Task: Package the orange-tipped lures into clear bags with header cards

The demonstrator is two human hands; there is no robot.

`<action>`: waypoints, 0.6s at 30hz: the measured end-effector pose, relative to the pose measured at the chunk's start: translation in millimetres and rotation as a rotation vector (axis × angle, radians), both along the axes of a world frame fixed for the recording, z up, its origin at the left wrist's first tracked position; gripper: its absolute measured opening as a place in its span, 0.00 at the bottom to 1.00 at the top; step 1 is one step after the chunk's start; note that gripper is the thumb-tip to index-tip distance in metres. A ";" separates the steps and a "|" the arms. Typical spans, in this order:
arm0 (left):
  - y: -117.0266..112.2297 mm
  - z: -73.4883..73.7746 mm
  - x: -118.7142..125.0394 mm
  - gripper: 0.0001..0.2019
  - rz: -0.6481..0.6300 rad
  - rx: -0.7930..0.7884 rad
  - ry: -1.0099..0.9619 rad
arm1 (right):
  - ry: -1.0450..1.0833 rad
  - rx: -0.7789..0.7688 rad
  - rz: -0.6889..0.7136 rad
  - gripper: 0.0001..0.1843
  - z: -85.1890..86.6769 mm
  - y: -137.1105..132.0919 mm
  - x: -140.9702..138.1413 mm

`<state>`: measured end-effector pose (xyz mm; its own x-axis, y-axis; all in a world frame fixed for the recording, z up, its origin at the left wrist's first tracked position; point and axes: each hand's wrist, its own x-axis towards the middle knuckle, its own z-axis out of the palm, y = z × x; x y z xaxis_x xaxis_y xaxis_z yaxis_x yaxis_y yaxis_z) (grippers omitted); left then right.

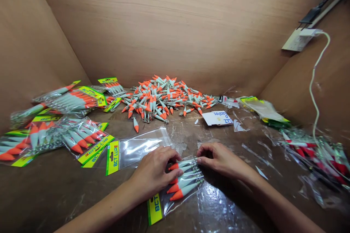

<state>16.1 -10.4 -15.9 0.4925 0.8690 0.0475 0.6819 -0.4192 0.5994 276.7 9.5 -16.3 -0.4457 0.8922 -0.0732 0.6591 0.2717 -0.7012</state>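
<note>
A clear plastic bag [175,198] with a yellow BCT header lies on the brown table in front of me, holding several orange-tipped pale lures [183,180]. My left hand [154,171] rests curled over the left side of the bag, its fingers pressing on the lures. From the right, my right hand [218,158] pinches the bag's far end with bent fingers. Just to the left, an empty bag [136,150] with a yellow header lies flat.
A big heap of loose lures [161,98] sits at the back centre. Filled packets [68,131] are stacked on the left. On the right are a white label card [218,118], more packets [314,153], plastic scraps and a white cable [314,91] from a wall socket.
</note>
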 end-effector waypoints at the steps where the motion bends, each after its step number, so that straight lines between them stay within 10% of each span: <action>1: 0.1 -0.1 -0.1 0.09 0.002 -0.001 0.001 | 0.004 0.001 -0.007 0.06 -0.8 0.1 -0.7; 18: -2.3 0.2 -1.1 0.09 -0.010 0.013 0.013 | -0.040 0.048 0.083 0.06 2.5 -5.7 -4.7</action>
<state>15.0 -12.7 -15.7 0.5013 0.8637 0.0523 0.6853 -0.4332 0.5854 272.0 3.8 -13.9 -0.5155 0.8554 -0.0506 0.6601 0.3587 -0.6600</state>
